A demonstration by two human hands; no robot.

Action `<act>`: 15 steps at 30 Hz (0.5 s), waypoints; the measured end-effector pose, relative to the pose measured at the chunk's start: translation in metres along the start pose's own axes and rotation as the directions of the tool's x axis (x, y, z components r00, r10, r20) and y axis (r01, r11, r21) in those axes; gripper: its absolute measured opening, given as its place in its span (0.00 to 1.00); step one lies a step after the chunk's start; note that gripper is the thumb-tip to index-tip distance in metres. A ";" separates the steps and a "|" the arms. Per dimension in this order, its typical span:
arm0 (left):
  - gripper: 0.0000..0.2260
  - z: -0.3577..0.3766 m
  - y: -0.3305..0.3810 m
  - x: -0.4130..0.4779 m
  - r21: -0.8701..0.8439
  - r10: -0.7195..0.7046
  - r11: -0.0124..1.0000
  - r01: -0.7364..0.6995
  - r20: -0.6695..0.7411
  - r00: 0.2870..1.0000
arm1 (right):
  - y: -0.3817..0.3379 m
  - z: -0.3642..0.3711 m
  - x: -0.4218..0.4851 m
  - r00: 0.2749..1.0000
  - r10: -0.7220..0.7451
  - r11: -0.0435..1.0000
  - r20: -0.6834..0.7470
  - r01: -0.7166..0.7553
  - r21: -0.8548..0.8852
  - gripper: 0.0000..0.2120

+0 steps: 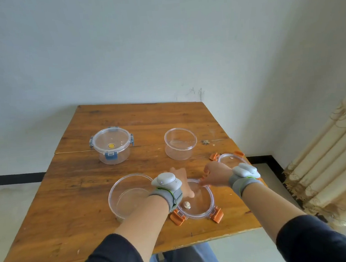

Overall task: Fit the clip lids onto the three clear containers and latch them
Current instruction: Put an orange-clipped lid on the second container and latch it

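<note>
A clear round lid with orange clips [198,207] lies flat on the table near the front edge. My left hand [181,181] rests on its far left part, fingers spread. My right hand [214,175] touches its far right rim. Just left of the lid stands a large open clear container [127,195]. A second orange-clip lid [229,157] lies behind my right wrist, partly hidden. A smaller open clear container [180,143] stands further back. At the back left a clear container with a blue-clip lid [111,144] sits latched.
The wooden table [136,117] meets a white wall at the back. A seam crosses the tabletop behind the containers. Beige curtains [329,160] hang at the right, past the table's right edge. Both wrists wear grey bands with white devices.
</note>
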State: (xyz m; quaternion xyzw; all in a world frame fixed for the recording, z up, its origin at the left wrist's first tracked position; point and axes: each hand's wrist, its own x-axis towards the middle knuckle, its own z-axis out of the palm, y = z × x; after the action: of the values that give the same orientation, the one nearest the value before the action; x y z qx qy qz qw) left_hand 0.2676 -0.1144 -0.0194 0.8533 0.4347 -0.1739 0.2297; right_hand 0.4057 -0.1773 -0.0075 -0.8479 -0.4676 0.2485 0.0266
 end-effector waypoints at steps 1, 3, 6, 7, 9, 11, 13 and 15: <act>0.39 0.001 0.002 -0.001 0.051 -0.019 0.999 0.016 0.053 0.998 | 0.002 0.005 0.000 1.000 0.012 1.000 0.015 -0.012 0.017 0.27; 0.40 0.002 0.006 -0.003 0.116 -0.029 0.993 0.025 0.033 0.999 | 0.005 0.013 0.004 0.999 0.035 0.997 0.017 -0.036 0.065 0.23; 0.42 0.000 0.010 -0.005 0.107 -0.067 0.992 0.066 0.006 0.998 | 0.009 0.019 0.012 0.995 0.091 0.985 0.031 -0.095 0.142 0.18; 0.43 0.000 0.010 -0.003 0.109 -0.086 0.990 0.084 0.009 0.996 | 0.010 0.019 0.014 0.994 0.104 0.979 0.042 -0.110 0.173 0.18; 0.45 0.000 0.008 -0.002 0.096 -0.111 0.989 0.110 0.014 0.994 | 0.012 0.021 0.016 0.993 0.104 0.967 0.062 -0.115 0.227 0.19; 0.43 0.002 0.007 0.001 0.065 -0.116 0.991 0.116 -0.008 0.993 | 0.014 0.022 0.015 0.994 0.094 0.965 0.062 -0.106 0.239 0.19; 0.41 0.003 0.006 0.002 0.062 -0.111 0.992 0.112 -0.030 0.993 | 0.015 0.020 0.014 0.995 0.078 0.968 0.065 -0.091 0.232 0.18; 0.40 0.001 0.006 0.003 0.032 -0.103 0.994 0.104 -0.039 0.994 | 0.015 0.010 0.010 0.995 0.046 0.967 0.085 -0.065 0.245 0.14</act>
State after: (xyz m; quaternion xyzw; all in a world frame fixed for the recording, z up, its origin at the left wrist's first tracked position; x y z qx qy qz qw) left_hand 0.2737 -0.1163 -0.0201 0.8365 0.4795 -0.1769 0.1974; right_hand 0.4173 -0.1795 -0.0245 -0.8403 -0.4098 0.3386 0.1067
